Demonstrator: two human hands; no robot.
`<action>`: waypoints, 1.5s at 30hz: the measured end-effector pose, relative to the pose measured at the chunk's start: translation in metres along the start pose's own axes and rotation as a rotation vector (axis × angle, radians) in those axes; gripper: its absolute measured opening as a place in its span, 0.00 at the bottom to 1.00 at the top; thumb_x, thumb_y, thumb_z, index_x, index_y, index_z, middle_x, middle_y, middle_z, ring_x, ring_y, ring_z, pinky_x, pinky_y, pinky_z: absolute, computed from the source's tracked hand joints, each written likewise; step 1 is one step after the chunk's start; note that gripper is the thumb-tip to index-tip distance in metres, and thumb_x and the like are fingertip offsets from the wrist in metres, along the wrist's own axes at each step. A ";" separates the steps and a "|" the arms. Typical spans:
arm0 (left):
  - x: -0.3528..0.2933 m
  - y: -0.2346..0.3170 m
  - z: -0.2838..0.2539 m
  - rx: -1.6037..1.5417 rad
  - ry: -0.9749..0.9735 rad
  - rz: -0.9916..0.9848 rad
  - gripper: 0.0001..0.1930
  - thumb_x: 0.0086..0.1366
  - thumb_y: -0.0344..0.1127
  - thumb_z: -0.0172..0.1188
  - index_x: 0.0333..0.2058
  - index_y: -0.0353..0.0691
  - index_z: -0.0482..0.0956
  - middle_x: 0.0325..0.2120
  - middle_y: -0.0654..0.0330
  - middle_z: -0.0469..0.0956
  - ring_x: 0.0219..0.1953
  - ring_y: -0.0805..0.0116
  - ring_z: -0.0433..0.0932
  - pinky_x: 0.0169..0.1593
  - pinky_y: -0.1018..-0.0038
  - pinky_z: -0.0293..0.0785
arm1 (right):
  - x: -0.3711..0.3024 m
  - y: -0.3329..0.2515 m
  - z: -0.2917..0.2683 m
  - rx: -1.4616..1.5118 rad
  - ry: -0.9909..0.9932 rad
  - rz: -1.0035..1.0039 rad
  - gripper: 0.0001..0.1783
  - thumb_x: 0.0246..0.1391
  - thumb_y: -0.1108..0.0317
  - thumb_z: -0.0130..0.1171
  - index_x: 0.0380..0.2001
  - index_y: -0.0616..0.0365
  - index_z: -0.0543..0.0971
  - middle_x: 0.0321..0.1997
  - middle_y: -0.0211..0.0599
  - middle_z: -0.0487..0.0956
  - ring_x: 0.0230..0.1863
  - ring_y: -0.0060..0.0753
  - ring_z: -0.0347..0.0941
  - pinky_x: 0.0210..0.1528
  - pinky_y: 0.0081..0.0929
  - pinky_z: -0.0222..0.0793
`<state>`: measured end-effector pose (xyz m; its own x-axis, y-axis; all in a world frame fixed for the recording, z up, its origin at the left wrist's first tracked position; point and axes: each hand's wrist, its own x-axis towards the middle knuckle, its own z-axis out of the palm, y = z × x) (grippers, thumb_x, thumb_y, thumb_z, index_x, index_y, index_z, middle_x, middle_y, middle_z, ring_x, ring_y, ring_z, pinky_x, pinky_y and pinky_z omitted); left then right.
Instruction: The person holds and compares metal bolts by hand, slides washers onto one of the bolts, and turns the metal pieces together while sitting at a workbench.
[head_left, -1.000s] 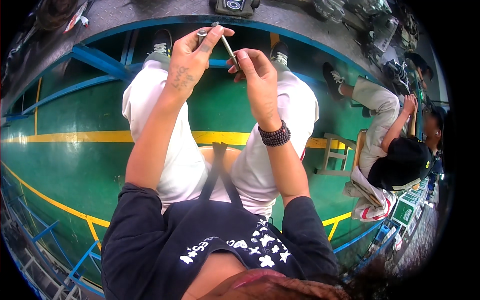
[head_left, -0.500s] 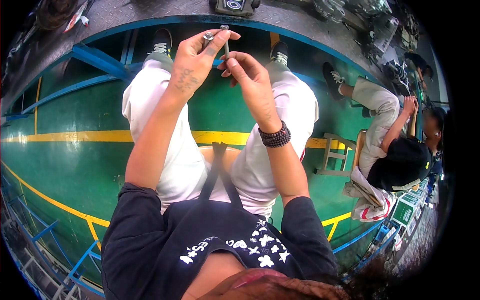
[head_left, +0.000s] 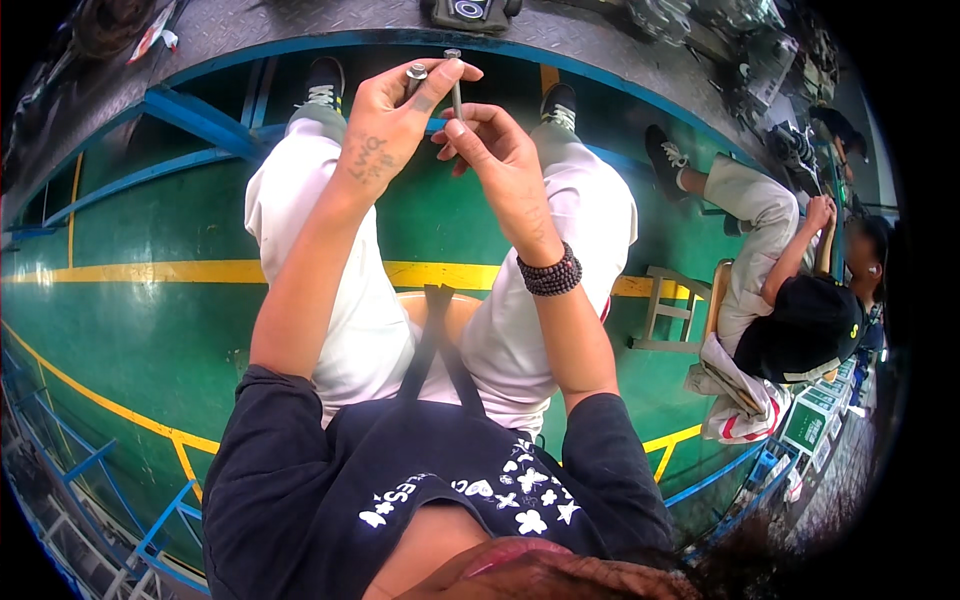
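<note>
My left hand [head_left: 398, 112] is closed, up near the edge of the workbench. A hex-head bolt [head_left: 416, 73] pokes out of its grip, head upward, the shank mostly hidden by the fingers. A second, long bolt [head_left: 457, 98] stands almost upright with its head at the top, pinched near the head by the left thumb and fingertip. My right hand [head_left: 508, 165], with a dark beaded bracelet on the wrist, has its thumb and fingers around the lower end of that long bolt. Its other fingers are curled.
The metal workbench [head_left: 330, 18] with a blue edge runs across the far side. On it are a dark device [head_left: 468, 12] with a round dial and metal parts [head_left: 765, 65] to the right. A seated co-worker [head_left: 800, 320] is at the right, near a stool [head_left: 675, 308].
The long bolt has shifted very slightly to the right. My right thumb and fingers have moved a little along its lower end. The left hand has barely moved.
</note>
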<state>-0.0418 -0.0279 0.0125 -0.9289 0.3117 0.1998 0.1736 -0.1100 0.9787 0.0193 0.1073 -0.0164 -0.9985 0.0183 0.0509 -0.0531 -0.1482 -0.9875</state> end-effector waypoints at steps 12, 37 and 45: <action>0.001 0.001 -0.003 -0.023 -0.012 0.013 0.16 0.66 0.50 0.58 0.40 0.46 0.85 0.17 0.72 0.71 0.18 0.85 0.58 0.22 0.85 0.53 | 0.001 -0.003 0.000 0.108 -0.046 0.041 0.15 0.64 0.60 0.52 0.45 0.61 0.76 0.35 0.32 0.81 0.35 0.20 0.75 0.37 0.17 0.69; 0.000 0.004 -0.006 0.010 -0.008 0.001 0.17 0.69 0.47 0.56 0.40 0.39 0.84 0.24 0.67 0.78 0.26 0.84 0.72 0.30 0.84 0.69 | 0.000 -0.006 0.001 0.054 0.025 -0.009 0.22 0.67 0.56 0.43 0.43 0.64 0.78 0.33 0.33 0.79 0.35 0.23 0.74 0.39 0.20 0.68; -0.002 0.002 -0.009 0.085 -0.015 -0.048 0.18 0.68 0.48 0.55 0.40 0.40 0.84 0.29 0.66 0.81 0.30 0.82 0.73 0.35 0.84 0.70 | 0.000 -0.005 -0.003 0.047 0.005 -0.028 0.15 0.64 0.61 0.52 0.41 0.62 0.78 0.33 0.32 0.79 0.34 0.20 0.74 0.37 0.18 0.68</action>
<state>-0.0425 -0.0371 0.0139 -0.9319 0.3290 0.1524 0.1566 -0.0138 0.9876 0.0195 0.1111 -0.0124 -0.9966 0.0282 0.0774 -0.0814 -0.1942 -0.9776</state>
